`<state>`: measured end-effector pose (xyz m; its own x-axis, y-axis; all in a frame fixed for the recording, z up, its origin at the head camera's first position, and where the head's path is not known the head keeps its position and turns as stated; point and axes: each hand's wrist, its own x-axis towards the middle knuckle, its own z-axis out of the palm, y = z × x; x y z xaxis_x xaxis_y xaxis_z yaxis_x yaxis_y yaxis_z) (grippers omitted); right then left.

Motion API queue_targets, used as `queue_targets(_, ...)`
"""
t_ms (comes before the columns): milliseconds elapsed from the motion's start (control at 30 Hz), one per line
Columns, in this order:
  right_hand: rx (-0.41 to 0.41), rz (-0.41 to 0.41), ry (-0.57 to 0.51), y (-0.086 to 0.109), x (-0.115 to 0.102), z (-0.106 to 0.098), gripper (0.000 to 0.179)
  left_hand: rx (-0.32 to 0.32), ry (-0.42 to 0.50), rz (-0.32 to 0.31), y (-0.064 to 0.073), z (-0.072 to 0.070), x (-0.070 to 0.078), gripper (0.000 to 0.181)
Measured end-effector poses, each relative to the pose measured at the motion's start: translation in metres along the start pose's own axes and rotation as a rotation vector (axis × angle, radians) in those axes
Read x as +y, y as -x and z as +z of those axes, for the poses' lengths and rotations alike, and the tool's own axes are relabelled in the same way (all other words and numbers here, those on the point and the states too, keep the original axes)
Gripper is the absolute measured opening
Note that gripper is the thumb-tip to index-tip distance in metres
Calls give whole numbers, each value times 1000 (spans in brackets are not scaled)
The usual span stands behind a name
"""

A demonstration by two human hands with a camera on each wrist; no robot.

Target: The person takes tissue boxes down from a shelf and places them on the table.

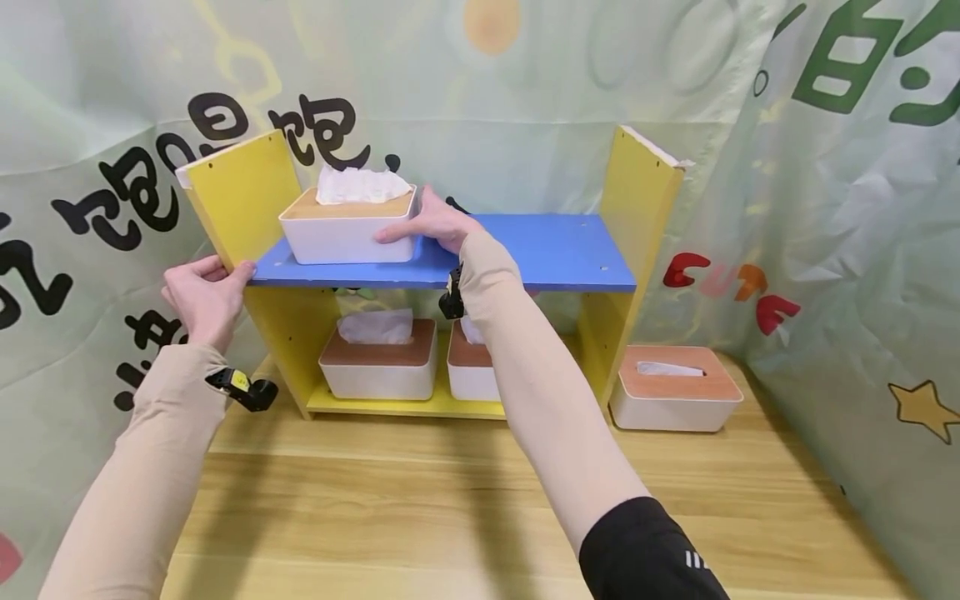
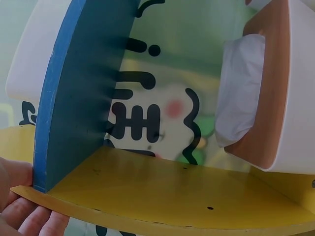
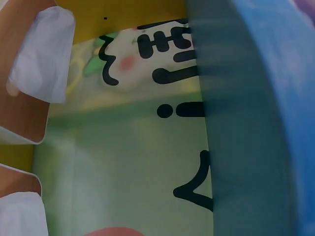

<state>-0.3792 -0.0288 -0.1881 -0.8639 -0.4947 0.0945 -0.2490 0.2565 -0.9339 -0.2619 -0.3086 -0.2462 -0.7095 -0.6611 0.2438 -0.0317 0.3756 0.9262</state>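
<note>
A white tissue box [image 1: 337,240] with a light wooden lid and a tissue sticking out stands at the left end of the blue shelf board [image 1: 540,250]. My right hand [image 1: 442,223] holds its right end, thumb on the front face and the other fingers round the far side, partly hidden. At the left my left hand [image 1: 206,300] grips the shelf unit's yellow side panel [image 1: 251,196] where it meets the blue board. In the left wrist view the thumb [image 2: 17,173] presses the blue edge, with fingers under the panel. The right wrist view does not show the right hand.
Below the board stand two more tissue boxes, one at the left [image 1: 378,379] and one [image 1: 472,379] partly behind my right forearm. Another tissue box [image 1: 675,412] sits on the wooden table [image 1: 375,500], right of the unit. A printed cloth backdrop [image 1: 525,150] hangs close behind.
</note>
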Motion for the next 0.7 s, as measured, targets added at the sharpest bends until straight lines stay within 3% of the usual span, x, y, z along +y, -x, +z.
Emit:
queue_targets(267,-42,37,46,-3,-3,3,136,1,-3,4,0,1,0,49)
queue_targets(467,-43,26,-7,-3,-4,4,138,-16,7,1,1,2,2,50)
queue_targets(700,-21,2,18,-5,-4,5,124,-6,8,-12,0,0,1,50)
